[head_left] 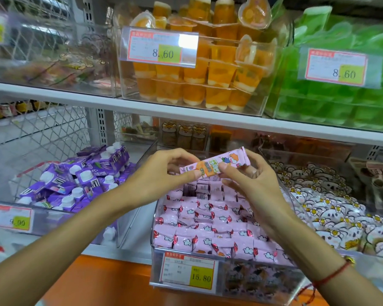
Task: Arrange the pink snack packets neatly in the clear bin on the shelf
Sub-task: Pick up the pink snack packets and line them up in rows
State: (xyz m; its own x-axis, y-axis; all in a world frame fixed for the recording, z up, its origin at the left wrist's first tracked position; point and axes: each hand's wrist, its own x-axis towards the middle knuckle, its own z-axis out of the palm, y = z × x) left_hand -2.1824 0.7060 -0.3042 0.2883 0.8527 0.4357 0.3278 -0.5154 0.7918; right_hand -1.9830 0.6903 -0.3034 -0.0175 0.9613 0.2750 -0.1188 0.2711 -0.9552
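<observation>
While both hands pinch it, left hand (164,171) and right hand (248,182), one long crinkly pink packet (215,163) sits tilted above the clear bin (263,281), which is packed with glossy pink packets (208,221). Print's too blurry to read.

Glossy plastic packets (210,219) fill a clear plastic bin (263,281).
</observation>
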